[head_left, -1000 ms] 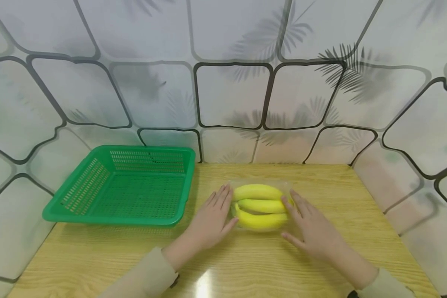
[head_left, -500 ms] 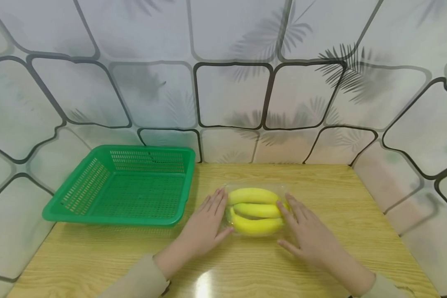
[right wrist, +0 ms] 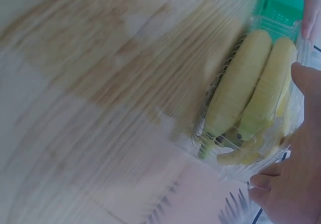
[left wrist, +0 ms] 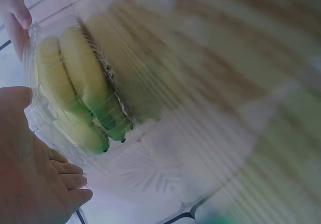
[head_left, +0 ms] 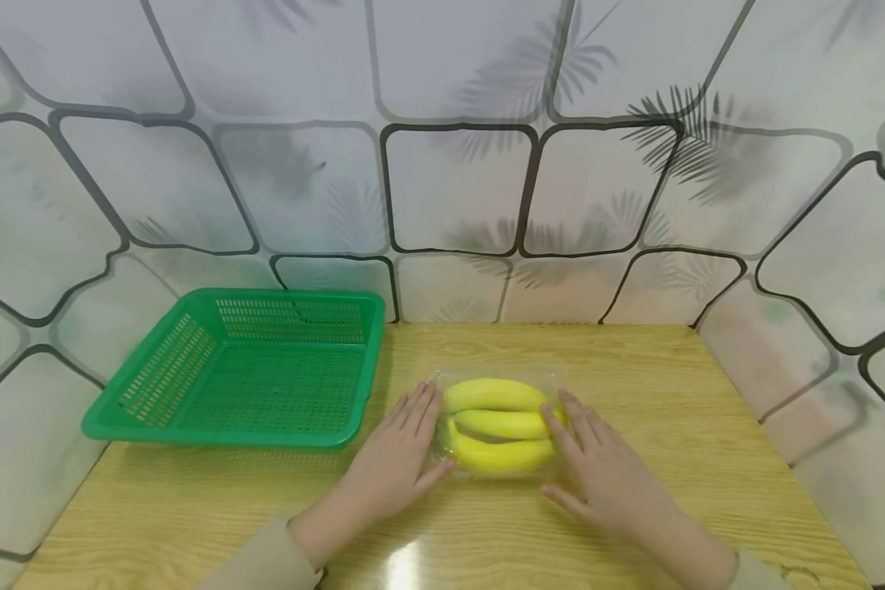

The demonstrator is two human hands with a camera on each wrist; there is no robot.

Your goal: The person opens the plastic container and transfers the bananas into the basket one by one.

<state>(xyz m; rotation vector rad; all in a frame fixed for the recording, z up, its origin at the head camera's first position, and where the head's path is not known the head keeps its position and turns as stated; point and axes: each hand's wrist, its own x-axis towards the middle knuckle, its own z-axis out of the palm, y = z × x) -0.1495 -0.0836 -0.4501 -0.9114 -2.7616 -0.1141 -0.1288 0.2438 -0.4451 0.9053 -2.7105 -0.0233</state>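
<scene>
Lying between hands (head_left: 394,455) (head_left: 603,471): bananas (head_left: 500,456) in clear box (head_left: 542,378), long axes left-right.

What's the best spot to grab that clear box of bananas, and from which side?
Probably grip the clear box by its two short ends, from left and right together: it is longest side to side, and the left hand and right hand flank those ends, with the bananas lengthwise between.

Head view faces forward-down; nearer wrist views share bananas (left wrist: 85,78)
</scene>
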